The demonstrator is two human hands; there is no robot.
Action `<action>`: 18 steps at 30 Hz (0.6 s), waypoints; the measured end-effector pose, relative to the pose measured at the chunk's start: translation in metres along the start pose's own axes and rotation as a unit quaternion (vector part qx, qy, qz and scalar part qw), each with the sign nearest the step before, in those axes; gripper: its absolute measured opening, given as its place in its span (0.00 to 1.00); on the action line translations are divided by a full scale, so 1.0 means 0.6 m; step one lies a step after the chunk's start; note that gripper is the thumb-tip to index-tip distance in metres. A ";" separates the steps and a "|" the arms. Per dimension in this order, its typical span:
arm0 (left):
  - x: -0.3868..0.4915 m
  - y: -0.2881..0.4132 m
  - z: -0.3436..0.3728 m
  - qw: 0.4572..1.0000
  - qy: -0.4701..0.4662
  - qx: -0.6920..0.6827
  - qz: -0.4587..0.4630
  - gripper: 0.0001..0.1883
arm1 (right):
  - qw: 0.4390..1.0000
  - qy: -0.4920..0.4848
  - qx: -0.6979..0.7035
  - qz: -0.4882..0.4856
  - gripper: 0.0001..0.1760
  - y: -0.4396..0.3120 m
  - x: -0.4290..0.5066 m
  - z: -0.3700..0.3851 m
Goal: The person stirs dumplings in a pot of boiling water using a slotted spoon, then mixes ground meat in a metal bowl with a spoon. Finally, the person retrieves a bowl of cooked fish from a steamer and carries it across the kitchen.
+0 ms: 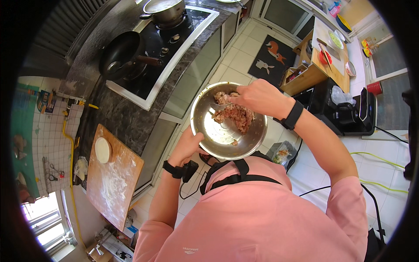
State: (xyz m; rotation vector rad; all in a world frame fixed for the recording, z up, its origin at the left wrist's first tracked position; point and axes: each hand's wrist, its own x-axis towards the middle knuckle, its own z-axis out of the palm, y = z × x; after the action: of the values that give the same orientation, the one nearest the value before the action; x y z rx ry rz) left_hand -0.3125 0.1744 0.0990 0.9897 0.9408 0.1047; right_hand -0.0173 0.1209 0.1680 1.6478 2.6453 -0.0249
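My left hand (190, 145) grips the left rim of a stainless steel bowl (226, 149), held in front of my body and tilted. Ground meat (240, 118) lies clumped along the upper right of the bowl's inside, with a small bit apart from it lower down. Over the bowl's upper rim, my right hand (258, 98) is closed on a metal utensil (220, 106), whose end is in the meat; its handle is mostly hidden by my fingers.
A floured wooden board (114, 183) bearing round flattened dough (103, 150) lies on the left counter. A black wok (121, 55) and a steel pot (163, 11) stand on the stove. At right, a wooden cabinet (304, 78) holds a cleaver (329, 49) and a red bowl (325, 57). Cables cross the floor.
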 end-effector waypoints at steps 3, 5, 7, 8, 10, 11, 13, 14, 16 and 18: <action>0.011 0.011 -0.013 0.999 -0.015 0.042 -0.016 0.29 | 0.999 -0.038 -0.027 -0.020 0.20 0.009 0.005 0.004; 0.013 0.021 -0.016 0.997 -0.023 0.070 -0.018 0.28 | 0.999 -0.031 -0.034 -0.017 0.21 0.017 0.004 0.018; 0.010 0.030 -0.019 0.995 -0.024 0.091 -0.011 0.28 | 0.999 -0.037 -0.037 0.007 0.21 0.025 -0.006 0.027; 0.016 0.024 -0.026 0.994 -0.030 0.101 -0.012 0.33 | 0.998 -0.040 -0.038 0.018 0.22 0.029 -0.014 0.031; 0.011 0.034 -0.027 0.994 -0.032 0.106 -0.012 0.33 | 0.998 -0.041 -0.031 0.046 0.20 0.023 -0.031 0.039; 0.009 0.037 -0.028 0.993 -0.032 0.109 -0.012 0.33 | 0.997 -0.042 -0.028 0.059 0.19 0.019 -0.040 0.042; 0.006 0.033 -0.033 0.994 -0.009 0.105 -0.007 0.32 | 0.996 -0.053 -0.019 0.076 0.17 0.019 -0.053 0.047; 0.004 0.031 -0.035 0.995 0.002 0.103 -0.005 0.32 | 0.995 -0.059 -0.015 0.084 0.15 0.018 -0.059 0.049; 0.001 0.028 -0.039 0.995 0.019 0.093 -0.002 0.31 | 0.993 -0.057 0.018 0.106 0.13 0.012 -0.072 0.054; -0.001 0.025 -0.043 0.996 0.036 0.084 0.001 0.30 | 0.989 -0.063 0.036 0.130 0.12 0.002 -0.083 0.058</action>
State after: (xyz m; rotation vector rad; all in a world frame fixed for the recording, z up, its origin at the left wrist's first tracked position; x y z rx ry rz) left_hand -0.3266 0.1997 0.1052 1.1478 1.0274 0.0649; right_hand 0.0060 0.0759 0.1349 1.9314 2.3453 -0.2139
